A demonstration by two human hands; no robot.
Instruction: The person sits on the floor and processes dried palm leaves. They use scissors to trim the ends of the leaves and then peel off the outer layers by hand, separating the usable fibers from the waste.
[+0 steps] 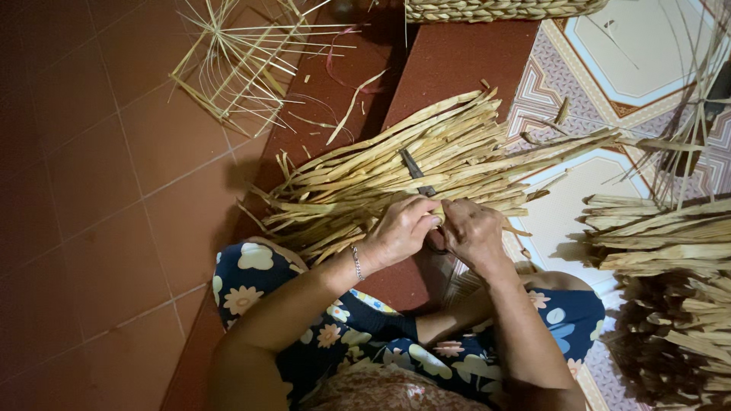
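Seated on a tiled floor (99, 175), a person pinches dried straw strips (381, 171) lying across a red-brown mat (449, 61), left hand (397, 232) and right hand (472, 232) pressed together; scissors (417, 179) rest atop the bundle.

reed strips (426, 164) on tiled floor (99, 175)

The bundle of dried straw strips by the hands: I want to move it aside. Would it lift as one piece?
Probably not: the bundle of dried straw strips lies loose and fanned, so strips would likely slip out. They look thin and light, likely bending when lifted.
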